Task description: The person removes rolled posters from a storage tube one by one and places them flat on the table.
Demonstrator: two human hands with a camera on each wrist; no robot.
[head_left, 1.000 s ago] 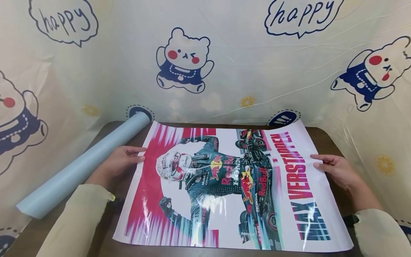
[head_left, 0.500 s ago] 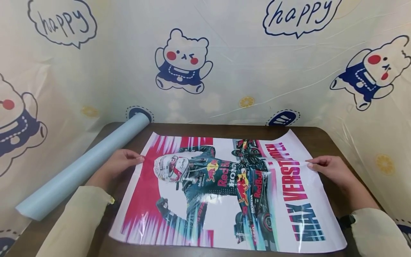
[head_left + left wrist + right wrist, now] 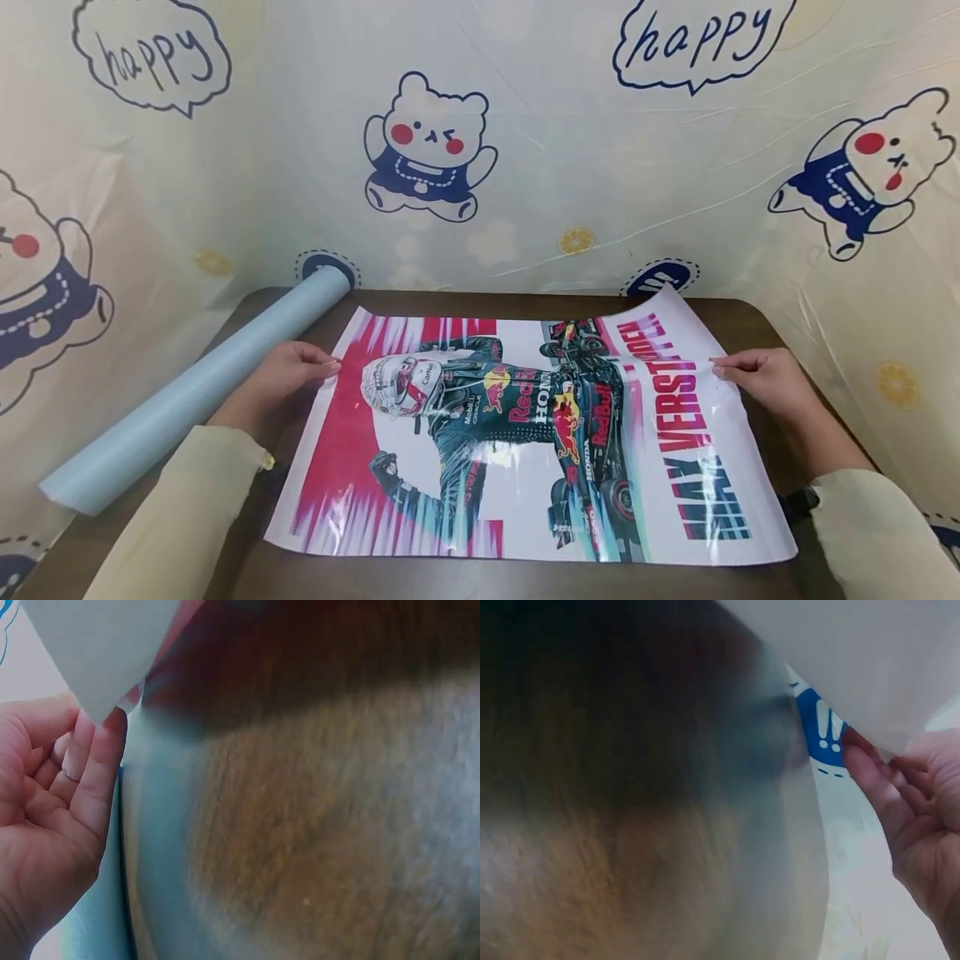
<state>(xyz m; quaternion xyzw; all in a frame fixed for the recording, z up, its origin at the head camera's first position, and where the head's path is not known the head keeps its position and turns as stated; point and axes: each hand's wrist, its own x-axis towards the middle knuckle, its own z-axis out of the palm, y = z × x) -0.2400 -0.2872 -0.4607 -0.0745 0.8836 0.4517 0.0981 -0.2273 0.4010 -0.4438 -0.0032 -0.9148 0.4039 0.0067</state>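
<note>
A glossy poster [image 3: 517,433] of a helmeted racing driver and a race car spreads between my two hands, its lettering turned sideways at the right end. My left hand [image 3: 281,379] pinches its left edge between thumb and fingers. At the opposite edge my right hand [image 3: 765,383] pinches it the same way, and the far right corner curls upward. From beneath, the left wrist view shows the poster's white back [image 3: 105,645] coming down to the fingertips. In the right wrist view the pale underside [image 3: 870,660] stands above the brown tabletop.
A long light-blue roll [image 3: 202,387] lies diagonally along the left side of the brown table [image 3: 510,579], behind my left forearm. A pale curtain [image 3: 525,142] printed with cartoon bears and lettering surrounds the table at the back and sides.
The poster first came nearer to me, then its near edge rose slightly away. My right hand has shifted left with its edge, and the far right corner curls more. Both hands keep their pinch.
</note>
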